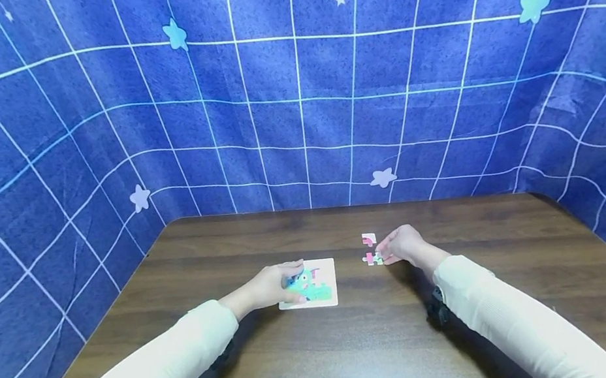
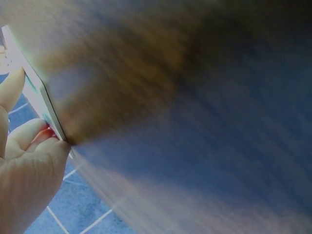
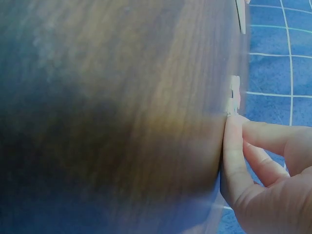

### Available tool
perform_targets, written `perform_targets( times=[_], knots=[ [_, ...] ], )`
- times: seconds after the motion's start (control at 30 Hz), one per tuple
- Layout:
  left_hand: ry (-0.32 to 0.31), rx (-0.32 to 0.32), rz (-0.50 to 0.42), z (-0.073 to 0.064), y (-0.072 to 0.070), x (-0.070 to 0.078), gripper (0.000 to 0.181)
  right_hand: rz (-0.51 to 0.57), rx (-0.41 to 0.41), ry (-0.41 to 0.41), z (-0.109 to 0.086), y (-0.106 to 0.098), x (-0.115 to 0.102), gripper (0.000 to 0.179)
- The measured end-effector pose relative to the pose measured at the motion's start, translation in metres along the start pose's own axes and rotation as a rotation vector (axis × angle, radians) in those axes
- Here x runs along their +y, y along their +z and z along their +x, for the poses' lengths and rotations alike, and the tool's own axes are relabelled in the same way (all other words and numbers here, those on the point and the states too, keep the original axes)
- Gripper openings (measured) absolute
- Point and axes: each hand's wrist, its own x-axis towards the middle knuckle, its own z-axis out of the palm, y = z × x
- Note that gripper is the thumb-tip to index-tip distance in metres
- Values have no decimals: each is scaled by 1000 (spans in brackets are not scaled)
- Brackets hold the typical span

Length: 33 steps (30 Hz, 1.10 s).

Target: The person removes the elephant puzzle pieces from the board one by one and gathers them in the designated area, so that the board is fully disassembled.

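Note:
A small square jigsaw board (image 1: 325,291), with a white border and a green cartoon picture, lies on the table. My left hand (image 1: 267,286) holds it at its left side, thumb over the near part and fingers at the far part. The left wrist view shows the fingertips right at the board's edge (image 2: 52,109). To the right of the board, my right hand (image 1: 405,245) pinches a small green-and-white puzzle piece (image 1: 378,258) between thumb and fingers. Beside that lies a pink puzzle piece (image 1: 370,259), overlapping it in the head view.
Just beyond these, another puzzle piece (image 1: 369,238), white with a pink shape, lies on the brown wooden table (image 1: 329,356). A blue curtain (image 1: 279,113) with white grid lines and stars hangs along the table's back and sides.

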Motion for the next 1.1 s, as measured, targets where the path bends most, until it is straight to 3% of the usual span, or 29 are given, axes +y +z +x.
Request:
perform_targets(
  times=[0.4,0.57,0.7,0.93,1.1],
  knots=[
    [-24,2,-9,2,3,1,73,83,-34,42,4,-6,1,26],
    [-16,-2,20,1,2,0,73,190,11,46,5,-8,-5,29],
    [-7,-4,36,1,0,5,71,262,-3,35,3,-7,-11,34],
    [-1,4,62,1,1,6,69,258,-115,21,-2,5,-17,39],
    [9,21,75,0,1,5,69,260,-97,-3,-6,14,-21,36]
  ],
)
